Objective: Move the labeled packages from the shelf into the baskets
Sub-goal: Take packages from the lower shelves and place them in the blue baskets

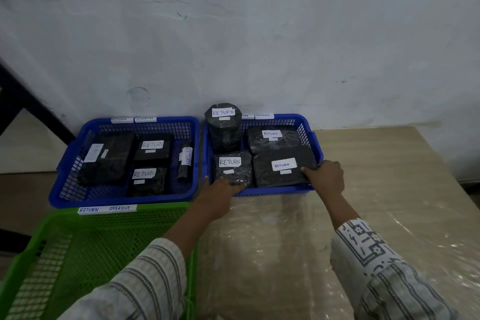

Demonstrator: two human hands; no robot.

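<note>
While left hand (220, 193) and right hand (325, 176) touch two, eight packages (270, 180), three baskets (272, 192)

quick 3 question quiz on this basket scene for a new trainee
1. True or false: the round package stands upright in the right blue basket.
2. How many packages lie in the left blue basket? A two, B four, C six.
3. Fill in: the right hand holds a flat package labelled ____.
Key: 1 true; 2 B; 3 RETURN.
</note>
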